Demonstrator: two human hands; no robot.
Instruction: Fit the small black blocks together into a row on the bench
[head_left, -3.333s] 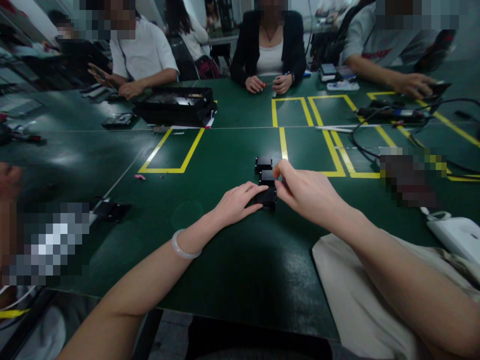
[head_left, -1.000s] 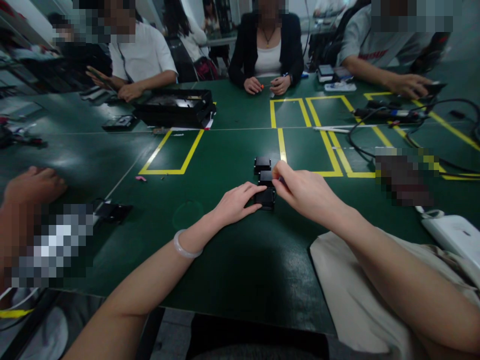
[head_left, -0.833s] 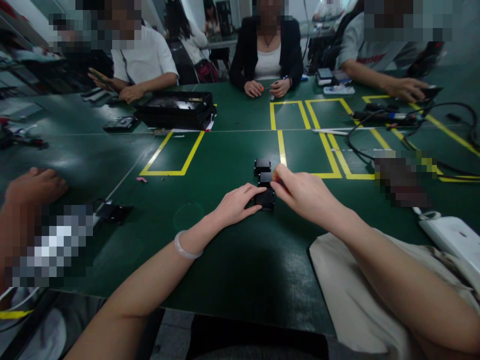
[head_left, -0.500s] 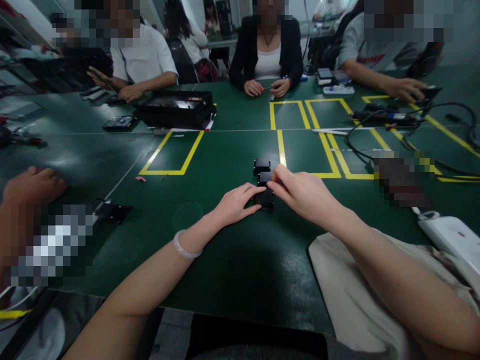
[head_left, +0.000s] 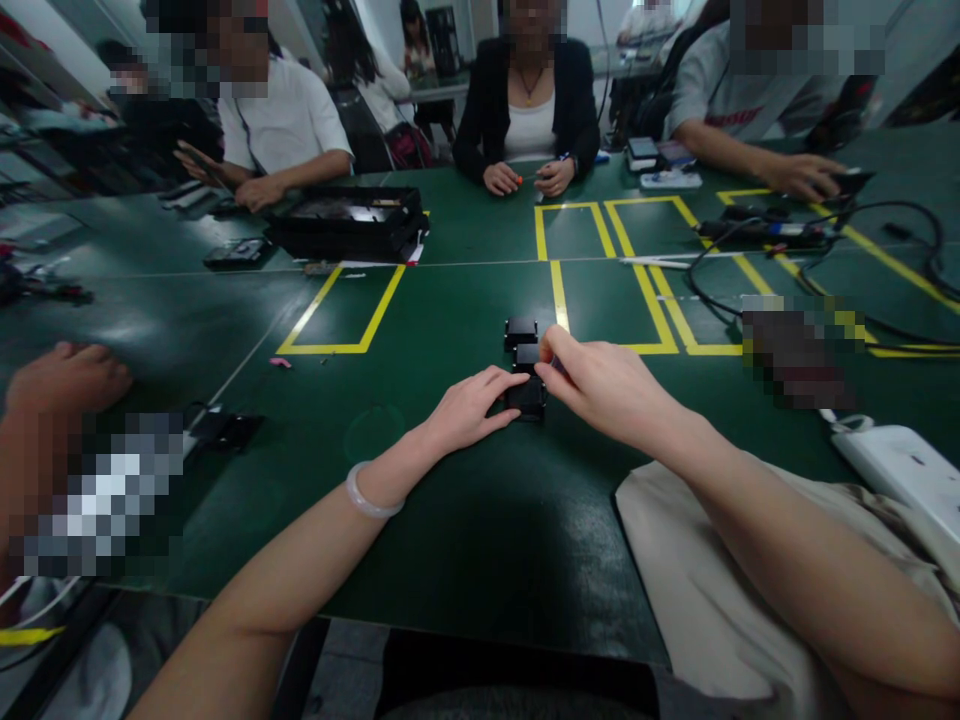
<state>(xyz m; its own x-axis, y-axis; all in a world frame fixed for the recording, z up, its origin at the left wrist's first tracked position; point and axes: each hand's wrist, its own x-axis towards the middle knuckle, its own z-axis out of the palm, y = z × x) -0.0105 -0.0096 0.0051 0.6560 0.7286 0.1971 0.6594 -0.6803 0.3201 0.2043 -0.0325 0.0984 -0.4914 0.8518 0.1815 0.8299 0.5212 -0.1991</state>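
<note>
Three small black block-like parts stand in a row on the green table, running away from me. My left hand (head_left: 474,408) grips the nearest black block (head_left: 526,399), thumb at its near side and fingers at its far left edge. Pinched fingers of my right hand (head_left: 600,385) sit at the upper right of that block; anything between them is hidden. The middle block (head_left: 526,356) is partly covered by my right fingertips. Beyond it lies the far block (head_left: 520,331), touched by neither hand.
Beige cloth (head_left: 660,540) lies under my right forearm, with a white power strip (head_left: 900,465) beside it. Black cables (head_left: 930,215) loop at the right. A black tray (head_left: 349,225) stands at the far left. Co-workers sit opposite; another person's hand (head_left: 71,375) rests at left.
The view has shifted very slightly. Both my hands keep the same hold at the nearest black block, with no clear movement.
</note>
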